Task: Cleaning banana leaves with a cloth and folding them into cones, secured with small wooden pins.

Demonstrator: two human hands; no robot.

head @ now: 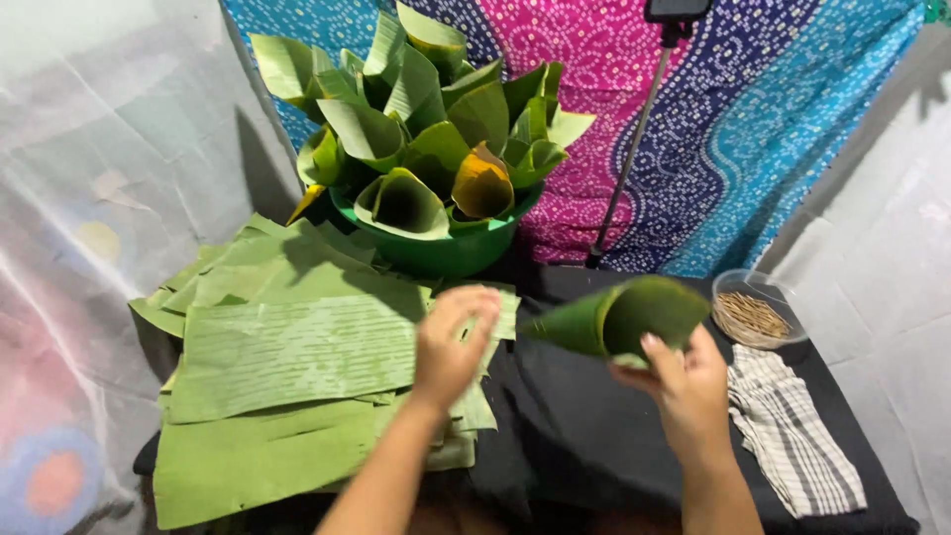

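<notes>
Right hand pinches a rolled banana-leaf cone above the black table mid-right, left hand half-open, fingertips resting on the flat banana-leaf stack at the left edge, green bowl of finished cones at the back edge.

Two bare forearms, left hand and right hand, sleeveless, ringless.
</notes>
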